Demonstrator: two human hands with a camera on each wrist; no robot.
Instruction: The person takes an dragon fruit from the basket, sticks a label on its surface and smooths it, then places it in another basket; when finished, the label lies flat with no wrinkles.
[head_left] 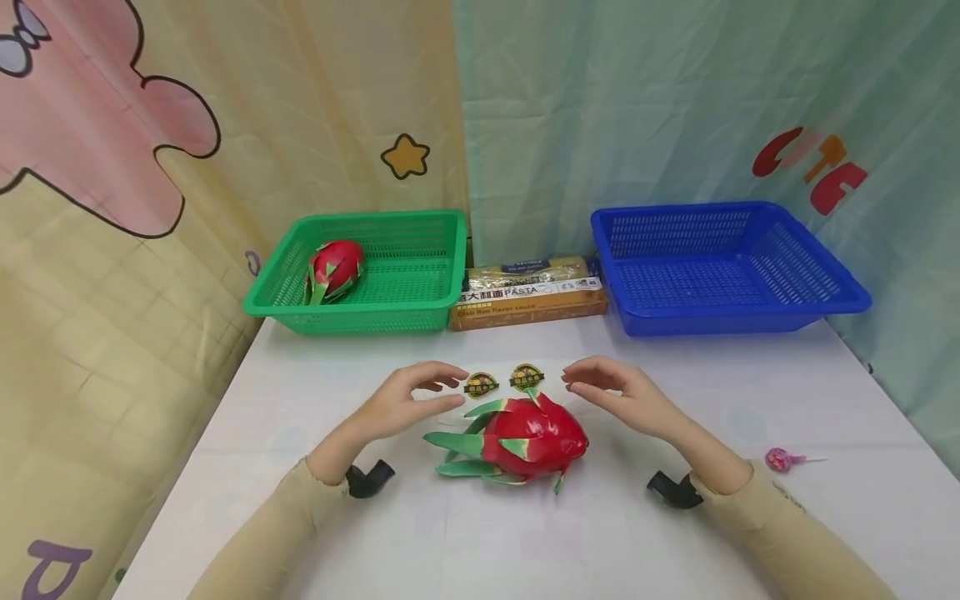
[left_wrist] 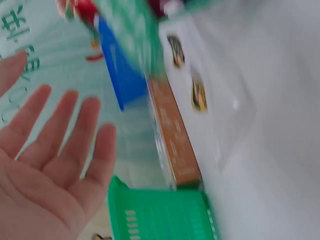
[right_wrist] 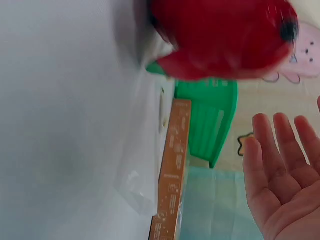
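Observation:
A red dragon fruit with green-tipped scales lies on the white table between my hands, its leafy end toward the left. My left hand is held just left of it with fingers spread loosely and nothing in them. On the other side my right hand hovers, also empty, palm facing inward. Two round dark labels, one left and one right, show just behind the fruit. Around them spreads a clear plastic bag, partly hidden by the fruit in the head view.
At the back left, a green basket holds a second dragon fruit. A blue basket stands back right. Between them lie a pasta box and a packet of spaghetti. A wrapped lollipop is at the right.

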